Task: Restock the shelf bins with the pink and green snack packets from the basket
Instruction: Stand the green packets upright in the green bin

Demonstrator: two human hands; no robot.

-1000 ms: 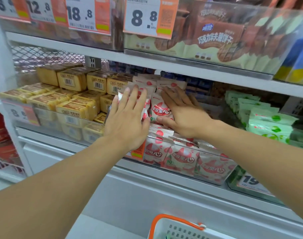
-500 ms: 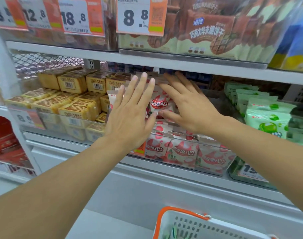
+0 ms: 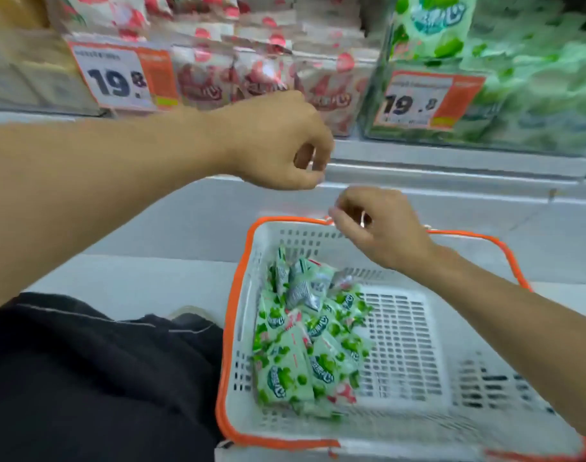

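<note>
A white basket with an orange rim (image 3: 405, 345) stands on the floor below the shelf. Several green snack packets (image 3: 305, 341) lie piled in its left half, with a bit of pink showing among them. My left hand (image 3: 278, 141) hovers in front of the pink bin, fingers loosely curled, holding nothing. My right hand (image 3: 378, 225) hangs over the basket's far rim, fingers also loosely curled and empty. The pink packets (image 3: 261, 78) fill the clear bin above. The green packets bin (image 3: 518, 78) is at the upper right.
Two orange and white price tags reading 19.8 (image 3: 121, 78) (image 3: 418, 101) hang on the bin fronts. A grey shelf ledge (image 3: 451, 171) runs under the bins. My dark trouser leg (image 3: 85, 378) and a shoe (image 3: 191, 316) are left of the basket.
Both hands have left the pink packets in the bin and come down over the basket. The view has dropped from the shelf to the basket.
</note>
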